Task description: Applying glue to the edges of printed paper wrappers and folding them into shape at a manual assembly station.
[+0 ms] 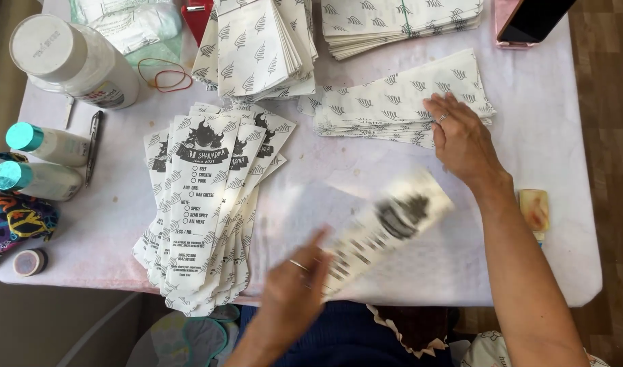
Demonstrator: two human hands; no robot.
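Observation:
My left hand grips one long white printed paper bag near the table's front edge; the bag is blurred and angles up to the right. My right hand lies flat, fingers spread, on a stack of leaf-patterned white bags at the right middle. A fanned pile of printed bags, black print facing up, lies left of my left hand.
Two more stacks of leaf-patterned bags sit at the back. A white jar, two teal-capped bottles, rubber bands, a tape roll and a phone ring the white table.

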